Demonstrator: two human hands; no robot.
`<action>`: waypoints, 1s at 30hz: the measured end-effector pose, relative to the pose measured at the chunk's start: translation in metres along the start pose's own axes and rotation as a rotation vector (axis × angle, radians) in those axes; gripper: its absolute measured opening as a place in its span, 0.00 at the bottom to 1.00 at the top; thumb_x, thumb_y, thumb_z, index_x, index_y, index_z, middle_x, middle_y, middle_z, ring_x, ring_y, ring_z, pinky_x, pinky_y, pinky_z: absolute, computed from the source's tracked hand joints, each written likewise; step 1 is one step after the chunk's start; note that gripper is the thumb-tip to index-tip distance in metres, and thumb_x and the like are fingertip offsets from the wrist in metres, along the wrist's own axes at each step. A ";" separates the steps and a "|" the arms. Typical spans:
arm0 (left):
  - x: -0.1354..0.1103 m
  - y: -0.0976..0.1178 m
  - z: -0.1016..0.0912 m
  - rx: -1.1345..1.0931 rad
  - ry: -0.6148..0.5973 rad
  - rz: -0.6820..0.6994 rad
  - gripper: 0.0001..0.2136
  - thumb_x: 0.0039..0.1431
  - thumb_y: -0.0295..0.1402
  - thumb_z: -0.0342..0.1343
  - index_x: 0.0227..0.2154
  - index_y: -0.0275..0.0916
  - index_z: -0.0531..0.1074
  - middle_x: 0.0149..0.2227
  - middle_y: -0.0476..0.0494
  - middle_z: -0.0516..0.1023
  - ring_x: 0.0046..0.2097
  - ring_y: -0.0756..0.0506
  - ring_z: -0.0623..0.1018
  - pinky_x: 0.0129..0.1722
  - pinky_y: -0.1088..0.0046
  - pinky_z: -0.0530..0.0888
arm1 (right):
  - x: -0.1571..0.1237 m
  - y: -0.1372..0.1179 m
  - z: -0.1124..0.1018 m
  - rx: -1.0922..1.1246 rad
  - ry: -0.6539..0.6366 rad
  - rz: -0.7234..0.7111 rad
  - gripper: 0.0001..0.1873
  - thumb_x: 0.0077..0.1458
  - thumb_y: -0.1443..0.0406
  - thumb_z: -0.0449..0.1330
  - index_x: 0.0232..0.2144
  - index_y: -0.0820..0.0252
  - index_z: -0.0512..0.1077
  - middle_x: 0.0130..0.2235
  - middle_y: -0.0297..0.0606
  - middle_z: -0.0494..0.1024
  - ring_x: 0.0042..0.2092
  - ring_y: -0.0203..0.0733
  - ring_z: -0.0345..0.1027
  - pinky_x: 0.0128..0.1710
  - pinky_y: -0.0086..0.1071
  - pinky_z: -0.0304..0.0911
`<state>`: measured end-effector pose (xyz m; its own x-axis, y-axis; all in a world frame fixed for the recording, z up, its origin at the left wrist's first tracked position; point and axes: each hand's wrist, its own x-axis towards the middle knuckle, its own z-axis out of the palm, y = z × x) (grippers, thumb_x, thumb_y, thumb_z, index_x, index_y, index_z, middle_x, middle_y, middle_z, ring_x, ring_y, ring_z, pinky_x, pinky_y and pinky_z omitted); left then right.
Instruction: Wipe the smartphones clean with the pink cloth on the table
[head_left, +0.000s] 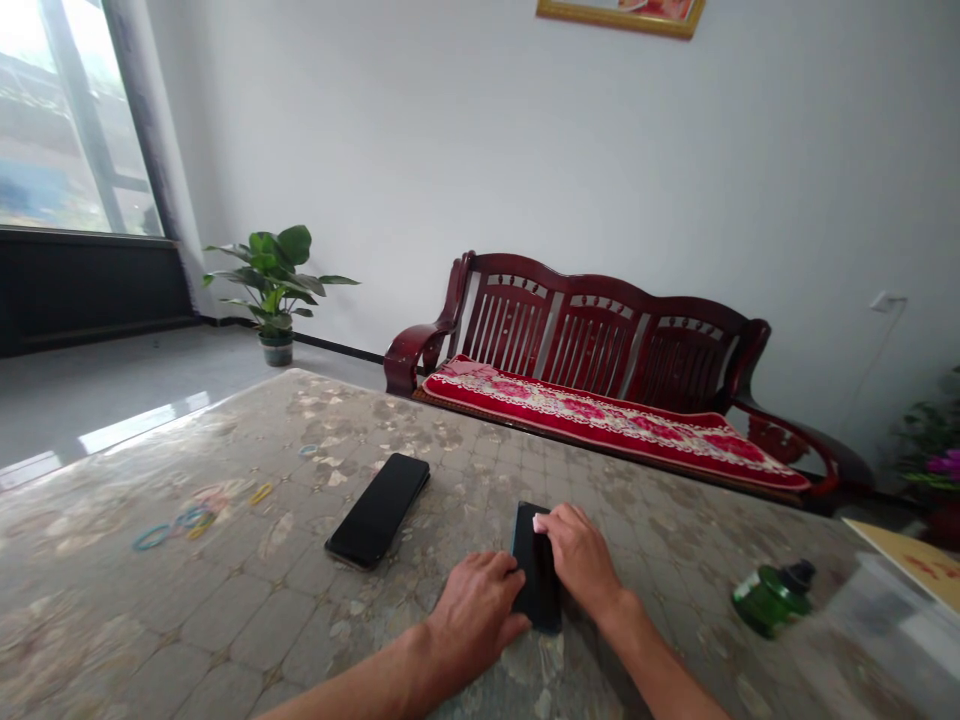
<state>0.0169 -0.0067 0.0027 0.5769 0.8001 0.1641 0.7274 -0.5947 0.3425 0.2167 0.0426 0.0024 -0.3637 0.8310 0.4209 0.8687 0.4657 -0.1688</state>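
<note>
The flat black phone [535,575] lies screen up on the big table with a brown and grey stone pattern [225,620], close to the table's near edge and a bit right of its middle. Its long side runs from the person out toward the far edge of the table, and its top end points that way too. The left hand [472,615] has bent fingers over the phone's left side and grips it there. The right hand [577,560] is on the phone's right side and pinches a small white piece [540,522] down on the top end. A second black phone [379,508] lies flat nearer the middle of the table, with its far end leaning to the right. A green glass bottle with a dark cap [769,597] lies on its side by the table's right edge; I cannot tell what is in it. Some thin coloured rubber rings [195,517] lie on the table's left part. On the floor past the table's far left corner, a small grey pot [277,350] has a leafy green plant in it.
</note>
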 end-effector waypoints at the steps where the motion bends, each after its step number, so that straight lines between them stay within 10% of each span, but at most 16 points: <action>1: 0.000 0.000 0.000 0.002 0.000 0.002 0.12 0.57 0.40 0.63 0.41 0.42 0.74 0.45 0.46 0.76 0.47 0.40 0.76 0.50 0.64 0.71 | -0.007 -0.004 -0.002 0.018 -0.008 -0.017 0.15 0.61 0.76 0.50 0.35 0.56 0.74 0.35 0.36 0.73 0.41 0.42 0.66 0.42 0.32 0.61; 23: 0.002 0.002 0.006 0.050 -0.024 0.008 0.11 0.60 0.39 0.60 0.42 0.39 0.73 0.43 0.44 0.77 0.45 0.40 0.76 0.49 0.64 0.73 | -0.025 -0.030 -0.010 0.027 -0.053 -0.095 0.14 0.62 0.75 0.51 0.35 0.56 0.73 0.35 0.35 0.73 0.40 0.41 0.65 0.41 0.31 0.58; 30: 0.002 0.005 0.000 0.060 -0.067 0.000 0.09 0.61 0.38 0.59 0.41 0.40 0.73 0.43 0.44 0.77 0.46 0.41 0.76 0.49 0.65 0.73 | 0.012 -0.028 0.001 -0.042 -0.059 0.001 0.15 0.60 0.77 0.51 0.34 0.55 0.74 0.36 0.36 0.73 0.42 0.41 0.65 0.43 0.31 0.59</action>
<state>0.0215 -0.0086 0.0049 0.5988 0.7945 0.1009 0.7474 -0.5996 0.2861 0.1874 0.0399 0.0109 -0.3810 0.8486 0.3671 0.8819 0.4528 -0.1313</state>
